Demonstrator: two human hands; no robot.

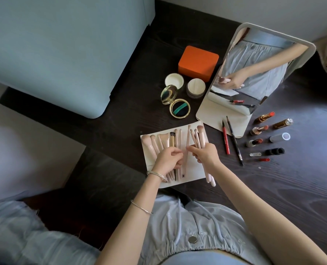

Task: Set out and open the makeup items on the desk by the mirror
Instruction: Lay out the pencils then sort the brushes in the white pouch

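head view: makeup brushes (173,142) were laid in a row on a white cloth (193,170) on the dark desk (292,188), in front of the mirror (254,73). left hand (169,159) was curled over the handles of several brushes; right hand (204,154) was clamped on a few brush handles. opened lipsticks (262,129) lay right of the mirror base, an open compact (175,101) to its left. risk judged: brushes overhanging the cloth's near edge could be knocked off. no writing could be read.
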